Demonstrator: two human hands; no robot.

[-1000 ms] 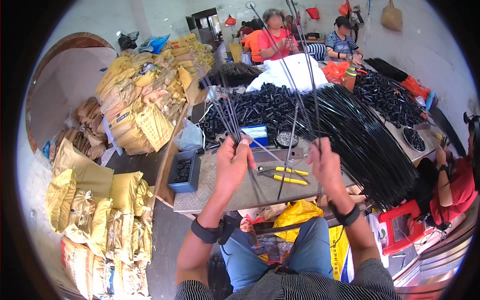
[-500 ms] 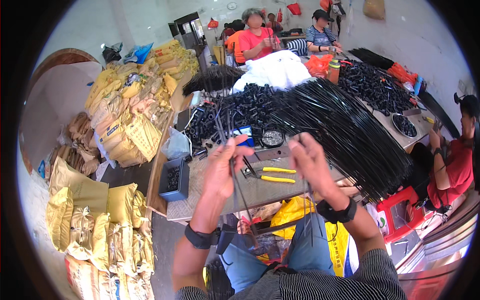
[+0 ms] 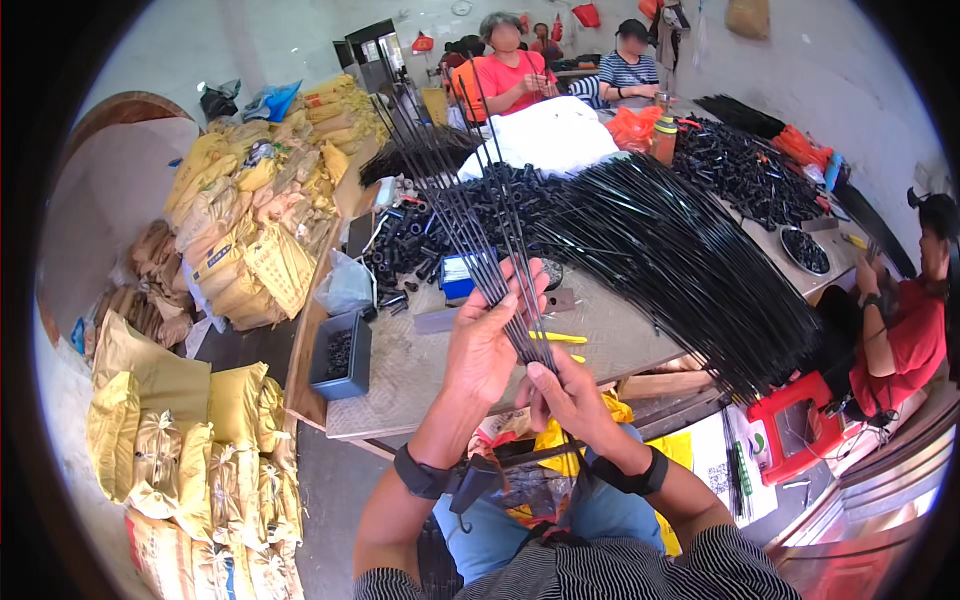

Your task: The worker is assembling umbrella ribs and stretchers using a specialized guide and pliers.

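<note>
My left hand (image 3: 487, 340) and my right hand (image 3: 568, 398) are raised together above the table edge, both gripping a small bunch of thin black rods (image 3: 455, 205) that fans upward and away from me. The right hand pinches the bunch's lower end just below the left palm. Under the hands lies yellow-handled pliers (image 3: 556, 338) on the wooden table (image 3: 420, 375). A large heap of long black rods (image 3: 680, 250) sprawls across the table to the right.
Black tube pieces (image 3: 440, 225) pile up at the table's middle, with a blue box (image 3: 458, 277) and a dark tray of parts (image 3: 340, 352). Yellow sacks (image 3: 250, 230) stack on the left floor. Two people sit at the far end, another in red (image 3: 905, 330) at right.
My hands have come together from apart; the rods once spread between them are now gathered into one bunch held by both hands, leaning to the left.
</note>
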